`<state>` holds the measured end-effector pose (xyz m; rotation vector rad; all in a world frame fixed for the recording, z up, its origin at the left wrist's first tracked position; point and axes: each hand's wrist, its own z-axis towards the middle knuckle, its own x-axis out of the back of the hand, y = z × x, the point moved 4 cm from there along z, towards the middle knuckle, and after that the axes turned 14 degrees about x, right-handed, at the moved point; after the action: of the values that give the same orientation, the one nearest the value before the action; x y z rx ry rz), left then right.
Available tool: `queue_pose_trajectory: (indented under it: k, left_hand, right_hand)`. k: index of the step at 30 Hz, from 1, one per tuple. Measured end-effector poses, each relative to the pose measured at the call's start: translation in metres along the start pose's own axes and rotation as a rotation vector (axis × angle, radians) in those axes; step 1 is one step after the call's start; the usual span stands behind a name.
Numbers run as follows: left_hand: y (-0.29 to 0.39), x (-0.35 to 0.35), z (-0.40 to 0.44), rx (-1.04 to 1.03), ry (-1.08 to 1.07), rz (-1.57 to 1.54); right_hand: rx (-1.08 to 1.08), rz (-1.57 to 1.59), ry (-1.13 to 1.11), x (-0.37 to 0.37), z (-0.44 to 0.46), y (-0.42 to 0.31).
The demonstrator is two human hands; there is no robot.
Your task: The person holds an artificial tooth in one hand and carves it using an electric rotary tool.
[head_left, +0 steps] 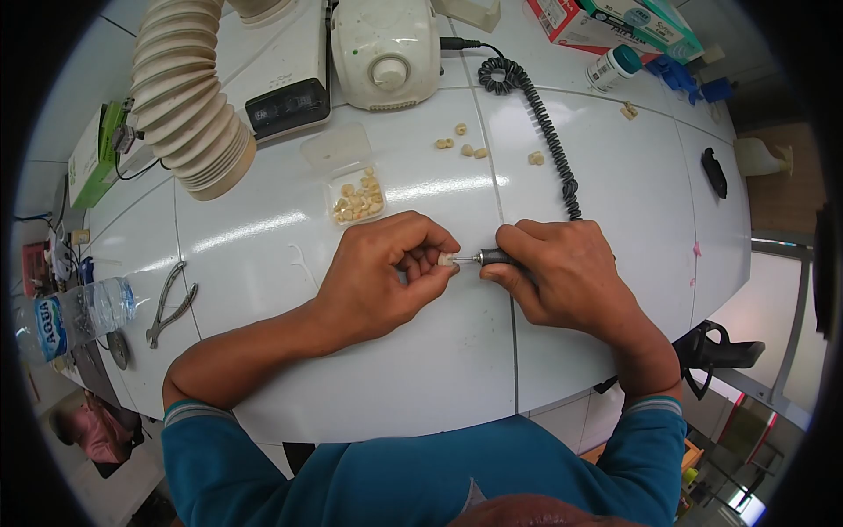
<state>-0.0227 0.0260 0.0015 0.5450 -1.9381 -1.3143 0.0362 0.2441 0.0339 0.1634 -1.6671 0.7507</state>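
My left hand (386, 268) pinches a small whitish dental crown (446, 260) between thumb and fingertips, over the middle of the table. My right hand (562, 272) is wrapped round a rotary handpiece (496, 256), whose dark body is partly hidden by my fingers. Its thin metal bur points left and meets the crown, or comes very close to it. Beyond my left hand, a small clear plastic box (379, 209) with its lid open holds several yellowish tooth-shaped pieces (356, 200).
A coiled black cord (553, 132) runs from my right hand toward a cream control unit (386, 53). Loose tooth pieces (468, 151) lie beyond my hands. A ribbed hose (189, 105) hangs at upper left. Pliers (171, 303) and a water bottle (75, 321) lie left.
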Motion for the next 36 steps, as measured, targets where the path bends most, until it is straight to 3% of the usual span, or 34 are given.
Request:
queue_pose_trajectory:
  k: [36]
  left_hand:
    - [0.0011,-0.0018,-0.0002,0.015,-0.013,0.060]
  right_hand:
    - [0.021,-0.045,0.001,-0.0023,-0.0007,-0.0025]
